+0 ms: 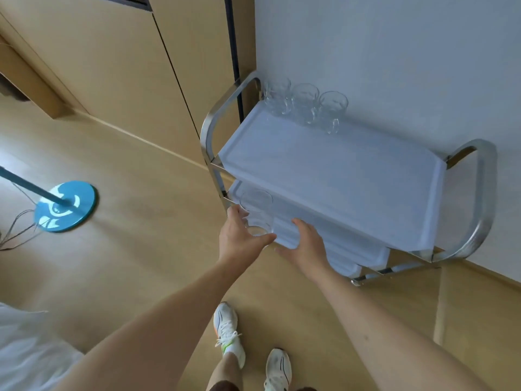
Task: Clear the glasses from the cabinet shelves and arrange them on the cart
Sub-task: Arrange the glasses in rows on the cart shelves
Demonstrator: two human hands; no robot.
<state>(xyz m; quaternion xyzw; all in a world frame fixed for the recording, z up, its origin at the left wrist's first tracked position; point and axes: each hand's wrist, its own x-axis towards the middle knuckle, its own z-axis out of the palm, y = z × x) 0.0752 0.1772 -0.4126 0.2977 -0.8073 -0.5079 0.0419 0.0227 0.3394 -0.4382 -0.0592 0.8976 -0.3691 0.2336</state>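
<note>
Gripping a clear glass at the cart's lower shelf, nine o'clock end, the left hand curls round it, while the right hand rests loosely open at the shelf edge, three glasses standing at twelve o'clock above.

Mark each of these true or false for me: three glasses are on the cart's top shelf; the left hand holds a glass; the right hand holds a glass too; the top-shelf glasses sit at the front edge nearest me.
1. Three glasses stand on the top shelf of the cart: true.
2. The left hand holds a glass: true, beside the lower shelf.
3. The right hand holds a glass: false, it holds nothing and rests at the lower shelf's edge.
4. The top-shelf glasses sit at the front edge: false, they line the far edge by the wall.
</note>
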